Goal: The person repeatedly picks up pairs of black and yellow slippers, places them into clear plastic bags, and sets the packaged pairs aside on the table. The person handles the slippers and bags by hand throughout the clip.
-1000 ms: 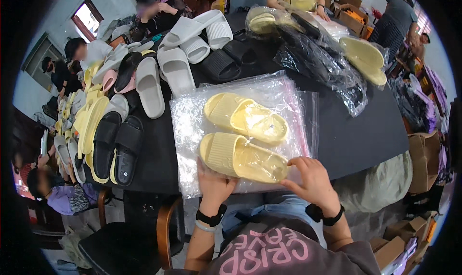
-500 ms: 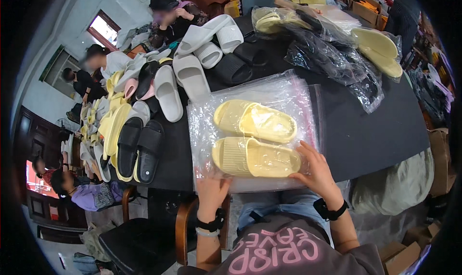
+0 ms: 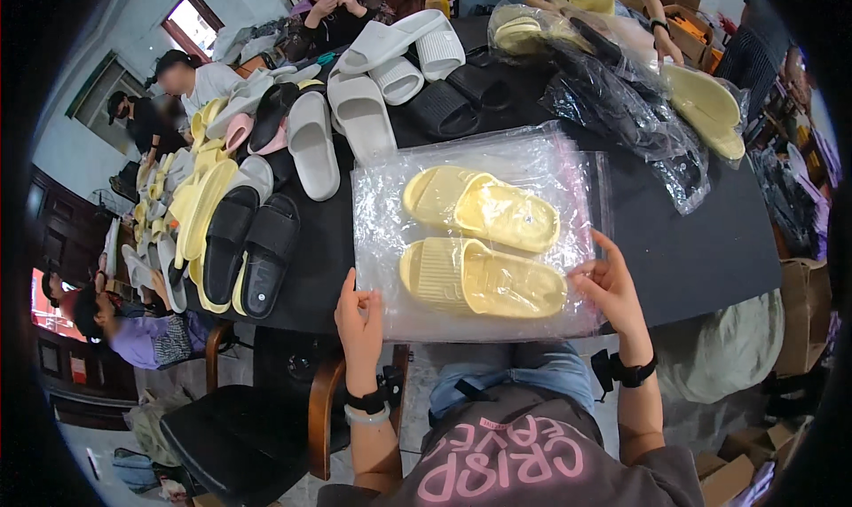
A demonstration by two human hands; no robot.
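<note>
A pair of yellow slide sandals [image 3: 484, 281] lies side by side inside a clear plastic bag [image 3: 382, 232], toes left and heels right. The bag rests flat on a stack of similar bags at the table's near edge. My right hand [image 3: 617, 290] pinches the bag's right side near the heel of the closer sandal. At the left front corner, my left hand [image 3: 359, 325] is beside the bag edge, index finger raised and thumb apart, holding nothing that I can see.
Black slides [image 3: 271, 254], grey slides [image 3: 315, 161] and a heap of yellow ones [image 3: 204, 210] cover the table's left side. Bagged black and yellow slides [image 3: 706, 108] lie at the far right. A wooden-armed chair [image 3: 324, 418] stands at left. Other people work around the table.
My right hand has moved from the sandal's heel to the bag's right edge. My left hand has come up and left, out from the bag's front edge.
</note>
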